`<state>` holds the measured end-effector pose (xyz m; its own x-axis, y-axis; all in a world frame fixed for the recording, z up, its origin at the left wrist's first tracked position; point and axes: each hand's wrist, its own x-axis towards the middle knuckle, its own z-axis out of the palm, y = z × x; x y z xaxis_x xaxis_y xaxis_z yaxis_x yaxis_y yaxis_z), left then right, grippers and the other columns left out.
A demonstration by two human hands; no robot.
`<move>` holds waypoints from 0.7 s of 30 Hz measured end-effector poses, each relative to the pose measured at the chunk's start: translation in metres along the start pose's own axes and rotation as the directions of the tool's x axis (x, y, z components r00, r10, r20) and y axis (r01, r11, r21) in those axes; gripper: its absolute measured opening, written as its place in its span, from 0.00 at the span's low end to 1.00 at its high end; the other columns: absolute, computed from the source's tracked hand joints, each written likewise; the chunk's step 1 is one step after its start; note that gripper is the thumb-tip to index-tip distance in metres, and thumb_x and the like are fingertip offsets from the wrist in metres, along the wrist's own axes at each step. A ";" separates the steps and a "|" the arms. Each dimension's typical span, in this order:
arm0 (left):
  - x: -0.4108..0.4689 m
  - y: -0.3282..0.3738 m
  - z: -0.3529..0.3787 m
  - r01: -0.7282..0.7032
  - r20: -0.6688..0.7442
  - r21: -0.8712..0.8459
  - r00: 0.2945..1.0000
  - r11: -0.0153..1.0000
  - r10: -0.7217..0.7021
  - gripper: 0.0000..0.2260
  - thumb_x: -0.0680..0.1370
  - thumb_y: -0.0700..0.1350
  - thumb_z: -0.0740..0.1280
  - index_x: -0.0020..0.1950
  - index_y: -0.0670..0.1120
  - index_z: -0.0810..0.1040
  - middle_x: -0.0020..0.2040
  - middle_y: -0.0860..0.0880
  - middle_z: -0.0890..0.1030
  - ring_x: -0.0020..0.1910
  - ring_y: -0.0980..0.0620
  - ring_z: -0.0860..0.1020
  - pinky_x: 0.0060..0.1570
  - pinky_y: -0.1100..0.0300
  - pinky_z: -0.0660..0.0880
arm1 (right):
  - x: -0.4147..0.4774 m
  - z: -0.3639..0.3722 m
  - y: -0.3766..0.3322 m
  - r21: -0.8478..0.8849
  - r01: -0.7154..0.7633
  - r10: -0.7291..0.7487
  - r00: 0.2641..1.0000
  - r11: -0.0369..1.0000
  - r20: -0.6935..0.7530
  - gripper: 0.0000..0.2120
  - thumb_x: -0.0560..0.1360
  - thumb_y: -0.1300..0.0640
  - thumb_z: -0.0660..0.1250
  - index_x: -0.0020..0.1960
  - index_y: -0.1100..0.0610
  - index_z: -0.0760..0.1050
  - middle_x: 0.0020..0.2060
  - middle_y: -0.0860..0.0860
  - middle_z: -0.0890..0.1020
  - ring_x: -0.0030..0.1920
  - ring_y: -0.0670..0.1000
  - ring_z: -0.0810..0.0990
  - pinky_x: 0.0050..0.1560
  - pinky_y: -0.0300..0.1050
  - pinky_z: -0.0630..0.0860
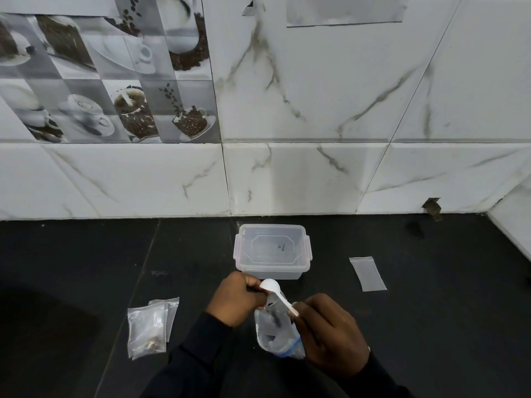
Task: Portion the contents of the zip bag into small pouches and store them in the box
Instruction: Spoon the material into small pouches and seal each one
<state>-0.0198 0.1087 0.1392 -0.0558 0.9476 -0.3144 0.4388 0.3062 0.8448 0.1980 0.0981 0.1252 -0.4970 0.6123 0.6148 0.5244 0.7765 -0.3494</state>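
Zip bag (275, 331) centre near: clear, crumpled, blue strip at near end, far end gripped by left hand (235, 300). White scoop (270, 285) across bag's far end, bowl far-left, handle tip pinched by right hand (330, 334). Box (273, 264) just beyond: clear plastic, lid on, clips at sides. Small pouches (149, 328) stacked flat near left, brown bits in top one. Empty pouch (367, 274) flat at right, well apart.
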 end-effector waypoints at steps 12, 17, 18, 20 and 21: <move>-0.019 -0.029 -0.024 0.149 0.231 0.154 0.956 0.977 -0.182 0.06 0.74 0.40 0.72 0.39 0.47 0.87 0.32 0.58 0.83 0.37 0.66 0.78 0.49 0.64 0.75 | 0.004 0.019 0.020 0.080 -0.581 0.549 0.798 0.810 0.248 0.11 0.73 0.55 0.74 0.35 0.49 0.75 0.33 0.42 0.73 0.34 0.44 0.75 0.35 0.32 0.68; -0.006 -0.038 0.007 0.340 0.319 0.091 0.880 0.936 -0.351 0.06 0.75 0.36 0.70 0.48 0.37 0.86 0.30 0.53 0.81 0.26 0.61 0.75 0.30 0.70 0.72 | 0.001 0.043 0.013 -0.167 -0.472 0.484 0.704 0.866 0.520 0.11 0.77 0.49 0.62 0.47 0.54 0.80 0.43 0.46 0.75 0.44 0.49 0.79 0.41 0.36 0.69; -0.003 -0.038 0.014 0.372 0.309 0.062 0.876 0.926 -0.372 0.07 0.75 0.35 0.69 0.48 0.36 0.85 0.28 0.53 0.81 0.25 0.61 0.75 0.29 0.70 0.72 | 0.002 0.045 0.009 -0.202 -0.455 0.484 0.675 0.867 0.557 0.12 0.78 0.50 0.61 0.50 0.54 0.80 0.46 0.49 0.78 0.48 0.51 0.80 0.44 0.40 0.71; 0.001 -0.036 0.025 0.402 0.292 0.046 0.870 0.915 -0.397 0.08 0.75 0.33 0.67 0.47 0.34 0.85 0.25 0.53 0.80 0.23 0.60 0.74 0.27 0.69 0.71 | 0.005 0.047 0.004 -0.224 -0.454 0.493 0.646 0.862 0.583 0.12 0.78 0.51 0.59 0.53 0.53 0.80 0.53 0.52 0.81 0.53 0.53 0.81 0.47 0.41 0.70; 0.003 -0.035 0.029 0.408 0.278 0.050 0.871 0.912 -0.405 0.08 0.74 0.33 0.66 0.47 0.33 0.84 0.25 0.52 0.79 0.22 0.59 0.74 0.26 0.69 0.71 | 0.006 0.047 0.003 -0.233 -0.465 0.505 0.635 0.854 0.584 0.12 0.78 0.52 0.59 0.54 0.53 0.80 0.55 0.52 0.81 0.55 0.53 0.81 0.47 0.40 0.69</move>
<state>-0.0090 0.0984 0.0957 0.0230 0.6764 -0.7361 0.4225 0.6608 0.6204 0.1643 0.1109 0.0946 -0.4547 0.8682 -0.1988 0.8399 0.3437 -0.4200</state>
